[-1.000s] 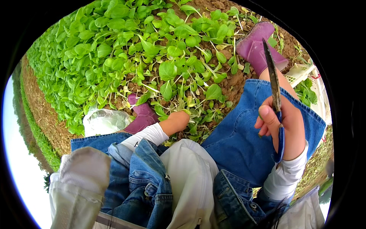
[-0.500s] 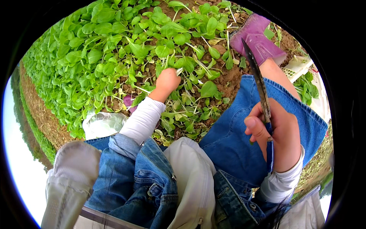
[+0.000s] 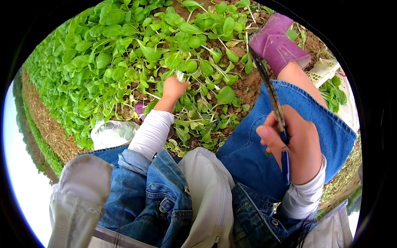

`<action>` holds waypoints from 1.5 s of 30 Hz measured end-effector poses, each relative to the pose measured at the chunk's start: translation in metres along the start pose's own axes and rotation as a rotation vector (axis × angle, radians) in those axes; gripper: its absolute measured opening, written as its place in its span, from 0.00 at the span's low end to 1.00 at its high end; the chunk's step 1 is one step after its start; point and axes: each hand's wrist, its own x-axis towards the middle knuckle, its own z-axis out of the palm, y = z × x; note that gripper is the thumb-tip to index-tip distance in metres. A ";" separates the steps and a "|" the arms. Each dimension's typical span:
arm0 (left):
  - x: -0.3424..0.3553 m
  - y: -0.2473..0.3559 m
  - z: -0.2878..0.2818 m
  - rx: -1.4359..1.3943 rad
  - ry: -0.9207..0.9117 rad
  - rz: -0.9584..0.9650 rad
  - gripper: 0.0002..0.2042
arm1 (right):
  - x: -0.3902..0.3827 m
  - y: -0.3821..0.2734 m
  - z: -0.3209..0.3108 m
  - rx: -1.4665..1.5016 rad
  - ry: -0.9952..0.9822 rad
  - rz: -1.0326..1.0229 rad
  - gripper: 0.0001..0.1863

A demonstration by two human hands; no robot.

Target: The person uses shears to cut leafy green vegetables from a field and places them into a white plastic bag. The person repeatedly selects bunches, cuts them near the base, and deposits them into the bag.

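Bunch of leafy greens (image 3: 179, 75): we see white, slender stems packed side by side, leading up to smooth, rounded leaves of bright, fresh green; the lower stems are hidden by the hand.
Where the bunch is: just beyond our left hand, near the middle of the view, low over the strewn plants; where it ends and its neighbours begin, we cannot tell.
Left grip (image 3: 175, 87): closed around the white stems, back of the hand turned up, thumb pointing right; most of the fingers are out of sight.
Right grip (image 3: 305, 142): clamped on the blue handle of a cutting tool (image 3: 271, 93), raised above our right thigh and well apart from the bunch.
Cutting tool's look: long and narrow, with a dark, brown-stained blade tapering to a point that slants up and to the left, over the edge of a purple boot.
Strewn plants (image 3: 226, 96): loose green leaves with pale stems, some yellowed, scattered over brown soil (image 3: 247, 85).
Growing bed (image 3: 78, 78): dense, upright greens filling the upper left.
Clear plastic bag (image 3: 113, 134): crumpled, beside the bed at left.
Right boot (image 3: 279, 41): purple, planted on the soil at upper right.
White crate (image 3: 326, 71): at the right edge, with more green leaves beside it.
Our clothes: blue denim (image 3: 252, 138) and white sleeves (image 3: 151, 133).
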 end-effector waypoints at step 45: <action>-0.163 -0.009 -0.064 -0.641 -0.431 0.045 0.07 | 0.021 0.050 0.137 -0.180 -0.961 0.461 0.36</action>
